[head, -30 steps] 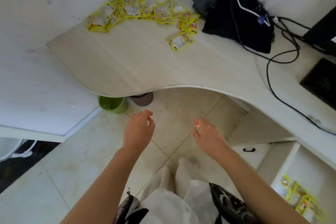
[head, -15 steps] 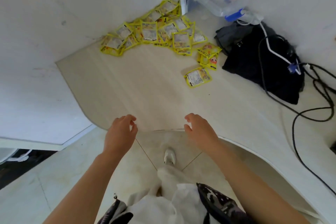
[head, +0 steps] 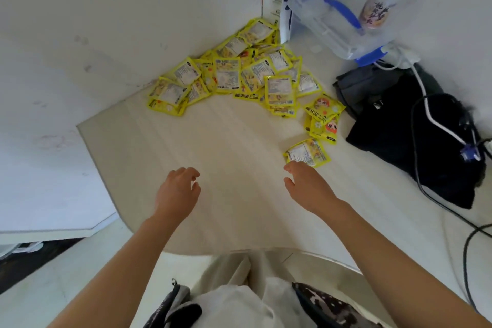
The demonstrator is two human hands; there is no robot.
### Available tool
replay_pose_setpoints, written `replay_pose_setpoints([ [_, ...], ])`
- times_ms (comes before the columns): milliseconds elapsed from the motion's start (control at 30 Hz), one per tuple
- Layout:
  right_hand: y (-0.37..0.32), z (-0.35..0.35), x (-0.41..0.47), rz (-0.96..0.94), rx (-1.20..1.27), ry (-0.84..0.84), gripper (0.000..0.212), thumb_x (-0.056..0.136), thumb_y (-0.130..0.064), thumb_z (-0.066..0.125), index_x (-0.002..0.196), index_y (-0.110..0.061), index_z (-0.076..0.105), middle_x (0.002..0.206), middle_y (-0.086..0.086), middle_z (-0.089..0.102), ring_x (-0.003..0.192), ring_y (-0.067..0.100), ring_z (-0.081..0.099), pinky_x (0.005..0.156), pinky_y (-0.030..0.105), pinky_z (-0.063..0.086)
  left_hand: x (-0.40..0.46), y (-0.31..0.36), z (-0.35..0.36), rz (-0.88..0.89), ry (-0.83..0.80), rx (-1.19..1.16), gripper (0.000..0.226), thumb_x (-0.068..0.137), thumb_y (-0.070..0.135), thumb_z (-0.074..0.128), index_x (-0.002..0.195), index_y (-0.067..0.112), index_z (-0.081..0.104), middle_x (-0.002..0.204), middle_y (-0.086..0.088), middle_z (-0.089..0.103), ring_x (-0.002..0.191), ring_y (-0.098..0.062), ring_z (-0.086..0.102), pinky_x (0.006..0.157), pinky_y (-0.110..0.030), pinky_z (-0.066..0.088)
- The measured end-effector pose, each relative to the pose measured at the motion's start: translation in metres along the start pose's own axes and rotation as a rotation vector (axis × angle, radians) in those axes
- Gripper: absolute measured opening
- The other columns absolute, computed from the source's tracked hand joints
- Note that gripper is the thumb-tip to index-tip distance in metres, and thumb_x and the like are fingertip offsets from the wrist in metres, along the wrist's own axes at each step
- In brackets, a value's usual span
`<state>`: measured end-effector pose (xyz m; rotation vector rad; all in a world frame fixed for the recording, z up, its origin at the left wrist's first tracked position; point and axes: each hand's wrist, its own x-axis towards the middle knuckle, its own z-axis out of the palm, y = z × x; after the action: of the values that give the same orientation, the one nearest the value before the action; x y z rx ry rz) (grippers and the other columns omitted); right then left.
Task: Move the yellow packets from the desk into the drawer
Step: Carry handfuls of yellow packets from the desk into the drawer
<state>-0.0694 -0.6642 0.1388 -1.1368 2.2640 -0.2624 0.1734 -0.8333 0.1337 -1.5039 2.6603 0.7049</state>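
Several yellow packets lie in a heap (head: 234, 74) in the far corner of the pale wooden desk (head: 226, 146). Two more packets (head: 323, 120) lie overlapping to its right, and a single packet (head: 308, 152) lies nearest to me. My right hand (head: 308, 186) hovers over the desk with fingers apart, its fingertips just short of that single packet. My left hand (head: 178, 189) is over the desk to the left, loosely curled and holding nothing. The drawer is out of view.
A black bag (head: 415, 141) with cables draped over it sits on the desk at the right. A clear plastic bag holding a container with blue parts (head: 335, 8) leans in the back corner. White walls close the desk on two sides.
Both hands have moved forward from below the desk edge to over the desktop. The view has come closer to the packets, and the drawer has left the frame.
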Motion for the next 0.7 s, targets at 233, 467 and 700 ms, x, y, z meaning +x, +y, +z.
replay_pose_setpoints([
  [233,0.011,-0.021,0.054,-0.011,-0.336,0.037,0.038,0.093,-0.015,0.043,0.131,-0.011,0.046,0.127,0.010,0.049,0.118,0.033,0.047,0.093,0.042,0.044,0.099,-0.030,-0.044,0.068,-0.107,0.223,0.033,0.090,0.015,0.053,0.123,0.015,0.058,0.123,-0.006,0.057,0.117,-0.027,0.048,0.089,-0.042,0.047],
  [467,0.020,-0.020,0.094,0.029,-0.469,-0.010,0.034,0.090,-0.012,0.052,0.123,-0.019,0.051,0.121,0.005,0.052,0.112,0.029,0.049,0.084,0.036,0.049,0.198,-0.046,-0.074,0.076,-0.157,0.255,0.037,0.087,0.010,0.055,0.124,0.015,0.057,0.135,-0.008,0.049,0.126,-0.030,0.043,0.098,-0.047,0.044],
  [700,0.018,-0.021,0.118,0.023,-0.564,0.050,0.015,0.071,-0.014,0.074,0.077,-0.009,0.061,0.071,0.009,0.055,0.064,0.031,0.058,0.046,0.035,0.050,0.265,-0.046,-0.074,0.152,-0.164,0.282,0.056,0.084,-0.003,0.051,0.138,0.010,0.042,0.146,-0.012,0.039,0.133,-0.033,0.037,0.102,-0.048,0.040],
])
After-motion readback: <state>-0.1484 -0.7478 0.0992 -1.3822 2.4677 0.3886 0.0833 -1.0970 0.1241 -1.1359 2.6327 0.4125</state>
